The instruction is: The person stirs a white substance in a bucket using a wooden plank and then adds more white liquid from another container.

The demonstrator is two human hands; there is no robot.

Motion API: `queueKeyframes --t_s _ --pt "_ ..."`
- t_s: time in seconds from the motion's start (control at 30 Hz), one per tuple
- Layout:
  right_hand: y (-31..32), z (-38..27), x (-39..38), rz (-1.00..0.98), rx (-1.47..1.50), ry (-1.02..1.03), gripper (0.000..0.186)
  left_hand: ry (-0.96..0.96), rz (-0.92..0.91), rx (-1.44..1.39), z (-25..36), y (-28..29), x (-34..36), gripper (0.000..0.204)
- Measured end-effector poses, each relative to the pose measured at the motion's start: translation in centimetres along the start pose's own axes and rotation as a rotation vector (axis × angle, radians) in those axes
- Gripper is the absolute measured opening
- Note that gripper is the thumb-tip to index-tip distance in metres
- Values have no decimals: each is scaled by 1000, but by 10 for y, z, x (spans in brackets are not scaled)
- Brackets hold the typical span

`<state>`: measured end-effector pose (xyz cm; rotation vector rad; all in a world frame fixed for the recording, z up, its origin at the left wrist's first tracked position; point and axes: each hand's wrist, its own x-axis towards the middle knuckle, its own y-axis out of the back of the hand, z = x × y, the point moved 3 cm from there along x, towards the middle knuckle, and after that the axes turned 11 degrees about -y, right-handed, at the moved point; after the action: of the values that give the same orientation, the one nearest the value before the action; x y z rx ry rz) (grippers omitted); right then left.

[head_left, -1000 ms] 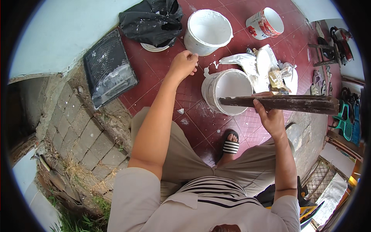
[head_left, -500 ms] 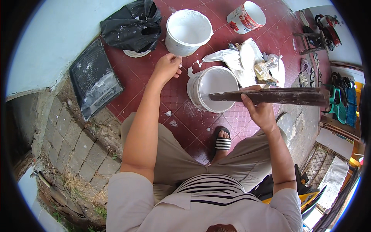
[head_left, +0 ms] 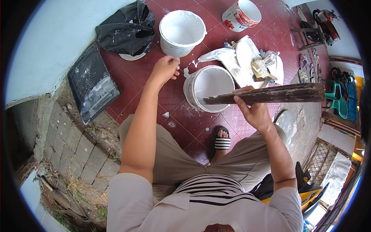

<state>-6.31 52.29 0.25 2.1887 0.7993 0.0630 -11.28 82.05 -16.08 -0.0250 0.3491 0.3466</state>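
My right hand (head_left: pixel 253 114) is closed round a long dark brown wooden stick (head_left: pixel 284 94). The stick slants down to the left, its lower end inside a white bucket (head_left: pixel 189 92) with whitish material on its inner wall. My left hand (head_left: pixel 164 71) hovers left of that bucket with fingers curled together. A pale bit shows at its fingertips, too small to name. Just beyond the left hand stands a second white bucket (head_left: pixel 177 48), pale inside. White spills mark the floor between the two buckets.
A black plastic bag (head_left: pixel 125 29) covers a whitish round lid at far left, near a smeared black tray (head_left: pixel 92 85). White sheeting (head_left: pixel 218 55) with wrappers lies beyond the near bucket. A red-and-white bucket (head_left: pixel 231 21) stands farther back. My sandalled foot (head_left: pixel 222 143) rests on red tiles.
The stick has turned slightly, its lower end shifting toward the near side of the bucket. The whole view has shifted a little; my left hand keeps its curled pose.
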Motion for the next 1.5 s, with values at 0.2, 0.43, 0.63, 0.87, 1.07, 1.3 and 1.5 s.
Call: queueKeyframes --t_s 0.2,0.43,0.63,0.87,1.07,1.3,1.5 --pt "13 9 16 178 -114 -36 17 6 -6 13 -4 -3 6 37" --pt "-4 7 0 -50 86 -32 16 -2 3 6 -7 -2 8 35" --pt "16 9 11 128 -135 2 17 -7 5 -2 -5 -2 9 34" --pt "-13 -6 12 12 -34 146 19 -5 -2 -18 -9 -2 8 34" --pt "16 10 8 99 -91 9 17 16 -18 -21 0 2 4 27" --pt "-2 -1 20 96 42 12 20 12 -28 -37 -5 0 5 26" --pt "18 16 0 30 -30 -102 17 22 -13 -23 -1 3 3 26"
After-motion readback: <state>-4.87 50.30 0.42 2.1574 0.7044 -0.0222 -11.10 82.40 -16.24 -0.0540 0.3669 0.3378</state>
